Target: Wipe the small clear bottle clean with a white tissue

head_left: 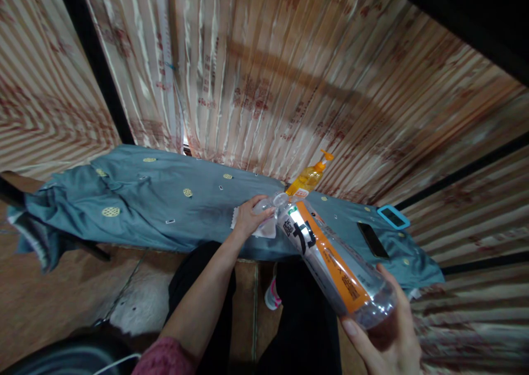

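Note:
A large clear plastic bottle (326, 259) with an orange and white label lies slanted across the view, its neck end toward the middle. My right hand (386, 336) is closed around its base, thumb on the near side. My left hand (249, 219) is closed on a small clear plastic container (266, 203), held at the large bottle's neck end. Whether the two touch is hard to make out. Under my left hand lies a white sheet (266, 230). Just behind stands a pump bottle (306, 180) of yellow-orange liquid with an orange pump head.
A blue-grey cloth (198, 209) with pineapple prints covers the long, narrow table. On its right part lie a dark phone (373, 240) and a blue-framed device (393, 217). Corrugated, printed sheeting (256, 88) rises behind. A black round object (70, 358) sits at lower left.

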`<action>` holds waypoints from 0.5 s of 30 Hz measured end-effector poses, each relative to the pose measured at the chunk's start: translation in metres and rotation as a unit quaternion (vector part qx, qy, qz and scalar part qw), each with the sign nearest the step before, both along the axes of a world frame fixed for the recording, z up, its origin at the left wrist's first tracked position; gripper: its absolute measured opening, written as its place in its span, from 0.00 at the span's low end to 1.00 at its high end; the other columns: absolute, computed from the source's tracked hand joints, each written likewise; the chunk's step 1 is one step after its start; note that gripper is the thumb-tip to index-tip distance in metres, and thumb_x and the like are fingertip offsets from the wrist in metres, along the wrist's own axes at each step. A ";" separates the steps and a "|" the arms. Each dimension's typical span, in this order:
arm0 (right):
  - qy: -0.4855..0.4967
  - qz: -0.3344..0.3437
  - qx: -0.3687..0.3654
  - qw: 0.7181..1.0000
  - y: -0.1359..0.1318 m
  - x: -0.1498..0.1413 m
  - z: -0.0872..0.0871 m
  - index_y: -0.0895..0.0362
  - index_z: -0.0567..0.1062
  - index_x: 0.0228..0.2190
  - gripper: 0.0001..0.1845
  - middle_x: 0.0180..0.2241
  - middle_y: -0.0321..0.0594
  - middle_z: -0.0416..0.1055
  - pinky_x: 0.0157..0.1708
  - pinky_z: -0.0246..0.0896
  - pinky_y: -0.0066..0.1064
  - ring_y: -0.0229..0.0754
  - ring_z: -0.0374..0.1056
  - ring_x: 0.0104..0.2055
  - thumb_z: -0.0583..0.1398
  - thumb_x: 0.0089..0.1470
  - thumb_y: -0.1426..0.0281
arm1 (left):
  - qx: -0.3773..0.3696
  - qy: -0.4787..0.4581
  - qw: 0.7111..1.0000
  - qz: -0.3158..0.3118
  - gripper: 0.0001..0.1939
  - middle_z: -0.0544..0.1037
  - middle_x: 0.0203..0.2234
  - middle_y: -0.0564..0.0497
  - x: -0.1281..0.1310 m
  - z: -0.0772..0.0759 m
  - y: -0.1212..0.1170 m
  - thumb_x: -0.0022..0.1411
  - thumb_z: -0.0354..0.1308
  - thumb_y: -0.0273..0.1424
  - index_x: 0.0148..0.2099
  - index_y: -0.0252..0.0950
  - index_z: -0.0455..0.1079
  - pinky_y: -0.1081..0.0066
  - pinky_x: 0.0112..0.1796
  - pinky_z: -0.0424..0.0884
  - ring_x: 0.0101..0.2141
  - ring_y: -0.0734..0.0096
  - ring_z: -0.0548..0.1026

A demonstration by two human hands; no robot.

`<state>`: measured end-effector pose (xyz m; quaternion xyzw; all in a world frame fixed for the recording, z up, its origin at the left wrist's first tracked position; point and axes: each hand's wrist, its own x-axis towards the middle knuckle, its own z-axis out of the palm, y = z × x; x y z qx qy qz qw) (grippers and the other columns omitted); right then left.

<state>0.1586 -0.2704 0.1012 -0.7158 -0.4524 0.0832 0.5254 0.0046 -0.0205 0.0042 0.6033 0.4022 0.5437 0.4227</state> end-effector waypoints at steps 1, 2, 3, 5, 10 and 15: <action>0.004 0.000 -0.001 1.000 0.000 -0.001 0.001 0.58 0.61 0.65 0.52 0.64 0.52 0.61 0.51 0.63 0.40 0.61 0.60 0.63 0.70 0.45 0.50 | 0.000 0.000 1.000 0.001 0.18 0.85 0.38 0.47 0.000 0.000 0.000 0.52 0.69 0.39 0.44 0.34 0.79 0.65 0.46 0.75 0.40 0.59 0.81; 0.006 -0.002 -0.001 1.000 0.000 -0.002 0.001 0.59 0.61 0.65 0.53 0.64 0.52 0.61 0.50 0.64 0.40 0.61 0.59 0.64 0.70 0.44 0.50 | 0.001 -0.001 1.000 0.002 0.19 0.85 0.38 0.47 0.000 0.000 0.000 0.52 0.69 0.39 0.44 0.34 0.79 0.65 0.46 0.75 0.40 0.59 0.81; 0.006 -0.003 0.000 1.000 0.000 -0.002 0.001 0.59 0.61 0.65 0.53 0.64 0.53 0.60 0.50 0.64 0.39 0.61 0.58 0.65 0.70 0.44 0.50 | 0.002 -0.001 1.000 0.002 0.18 0.85 0.38 0.47 0.000 0.000 0.000 0.53 0.68 0.39 0.44 0.34 0.79 0.65 0.46 0.75 0.40 0.59 0.81; 0.004 -0.005 0.000 1.000 0.000 -0.003 0.002 0.61 0.61 0.65 0.54 0.65 0.53 0.60 0.49 0.64 0.38 0.62 0.57 0.65 0.70 0.43 0.50 | 0.002 0.001 1.000 0.001 0.18 0.85 0.38 0.48 0.001 -0.001 0.000 0.53 0.69 0.39 0.44 0.34 0.79 0.65 0.46 0.75 0.40 0.60 0.81; -0.012 -0.005 -0.004 1.000 -0.002 0.003 -0.002 0.58 0.61 0.65 0.53 0.63 0.51 0.62 0.50 0.65 0.39 0.61 0.62 0.62 0.70 0.44 0.49 | -0.002 0.006 1.000 0.004 0.19 0.84 0.37 0.48 0.000 -0.001 0.001 0.52 0.69 0.39 0.44 0.34 0.79 0.66 0.44 0.75 0.39 0.60 0.81; -0.070 0.050 0.008 0.996 -0.006 0.029 -0.017 0.53 0.61 0.65 0.50 0.63 0.49 0.63 0.46 0.67 0.37 0.58 0.66 0.59 0.72 0.45 0.56 | -0.002 -0.003 1.000 -0.004 0.18 0.84 0.36 0.47 0.001 -0.002 0.001 0.52 0.68 0.39 0.44 0.34 0.79 0.66 0.44 0.75 0.39 0.59 0.81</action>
